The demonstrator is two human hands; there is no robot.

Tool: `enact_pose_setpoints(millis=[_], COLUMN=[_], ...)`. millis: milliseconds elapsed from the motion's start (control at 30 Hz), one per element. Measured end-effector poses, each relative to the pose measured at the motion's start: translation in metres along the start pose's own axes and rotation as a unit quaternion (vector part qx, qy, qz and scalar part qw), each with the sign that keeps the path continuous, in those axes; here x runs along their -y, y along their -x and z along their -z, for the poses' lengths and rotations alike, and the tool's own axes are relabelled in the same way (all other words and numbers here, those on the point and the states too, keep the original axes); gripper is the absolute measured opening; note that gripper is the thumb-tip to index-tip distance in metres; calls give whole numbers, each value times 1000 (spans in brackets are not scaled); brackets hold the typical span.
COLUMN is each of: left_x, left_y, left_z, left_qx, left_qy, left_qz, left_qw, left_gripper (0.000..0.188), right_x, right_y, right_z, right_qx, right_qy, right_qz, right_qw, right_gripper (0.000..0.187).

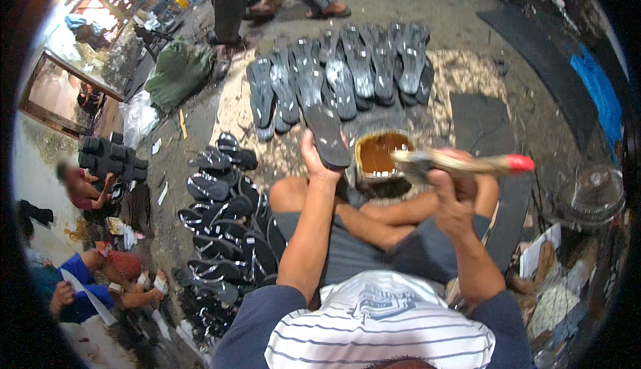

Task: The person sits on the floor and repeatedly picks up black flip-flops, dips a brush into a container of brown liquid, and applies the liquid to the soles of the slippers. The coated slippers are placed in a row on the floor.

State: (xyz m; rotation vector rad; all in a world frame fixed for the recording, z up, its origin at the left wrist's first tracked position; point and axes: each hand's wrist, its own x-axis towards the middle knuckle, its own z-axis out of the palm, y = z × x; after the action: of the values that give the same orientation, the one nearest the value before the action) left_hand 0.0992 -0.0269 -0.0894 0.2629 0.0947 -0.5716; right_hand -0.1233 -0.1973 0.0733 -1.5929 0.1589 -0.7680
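Observation:
My left hand [316, 160] is closed around the near end of a dark sandal sole [325, 137], which points away from me toward the rows of soles. In my right hand [455, 185] is a brush [494, 165] with a pale handle and red tip, blurred by motion. Its bristle end points left, over the right edge of a tub [360, 159] of amber-brown liquid that looks like glue. Beyond the tub, several black soles [360, 69] lie side by side, some with wet-looking shiny patches.
Finished-looking black sandals [220, 212] are heaped left of my crossed legs. A patchy pale mat [230, 115] lies under the soles, a dark sheet [477, 119] to the right. A person's legs [230, 2] stand beyond; two people sit far left. A round metal object [593, 192] is at right.

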Motion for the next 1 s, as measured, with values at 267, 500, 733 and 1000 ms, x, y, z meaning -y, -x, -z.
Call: enact_pose_setpoints(millis=[267,500,733,1000], left_x=[-47,-101,-208,-258], left_y=[-203,-136,134,337], left_z=[-45,-14,-3,59], left_qx=[-155,-131,-151,-701], left_qy=[-135,-398,-660,-660], left_qz=[-92,-80,-366,-173], left_qw=[974,905,639,207], left_gripper=[54,52,40,59], right_x=[-15,-45,-64,-92], right_y=[7,-10,-17,-38], right_z=[48,53,51,23], right_qx=[-105,-119,-133,-44], right_qy=[78,172,192,101], right_qz=[-95,-134,-271,-212], right_qw=[987,969,934,971], right_gripper=[43,41,58,41])
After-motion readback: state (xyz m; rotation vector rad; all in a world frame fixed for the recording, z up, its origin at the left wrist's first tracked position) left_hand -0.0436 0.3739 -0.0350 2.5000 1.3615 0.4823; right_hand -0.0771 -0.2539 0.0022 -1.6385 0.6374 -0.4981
